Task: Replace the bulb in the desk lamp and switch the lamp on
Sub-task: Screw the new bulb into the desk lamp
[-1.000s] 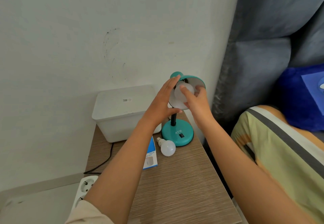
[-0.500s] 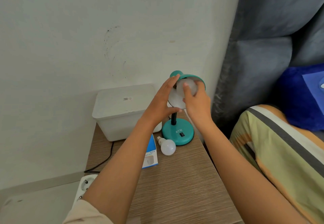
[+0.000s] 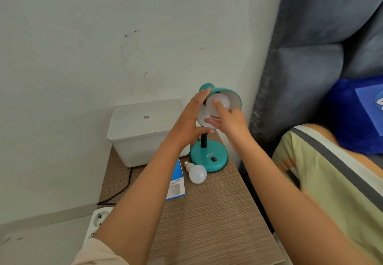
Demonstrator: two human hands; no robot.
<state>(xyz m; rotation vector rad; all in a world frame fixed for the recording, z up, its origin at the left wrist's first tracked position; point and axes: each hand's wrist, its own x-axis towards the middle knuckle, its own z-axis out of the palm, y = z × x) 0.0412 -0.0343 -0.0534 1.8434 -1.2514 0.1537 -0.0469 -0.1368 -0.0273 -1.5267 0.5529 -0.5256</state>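
Note:
A teal desk lamp (image 3: 209,158) stands at the back of a wooden bedside table (image 3: 209,219), its shade (image 3: 232,96) tilted toward me. A white bulb (image 3: 222,102) sits inside the shade. My right hand (image 3: 228,122) has its fingertips around that bulb. My left hand (image 3: 187,122) lies flat against the left side of the shade, fingers straight, thumb under the rim. A second white bulb (image 3: 196,173) lies on the table in front of the lamp base, next to a blue and white bulb box (image 3: 176,184). The black switch (image 3: 213,159) on the base shows.
A white lidded plastic box (image 3: 145,128) stands behind my left arm against the wall. A black cable (image 3: 120,192) runs down to a white power strip (image 3: 97,221) on the floor. A grey padded headboard (image 3: 306,78) and bedding lie to the right.
My right hand has turned on the bulb: its fingers have shifted lower and to the right around it. My left hand has stayed on the shade.

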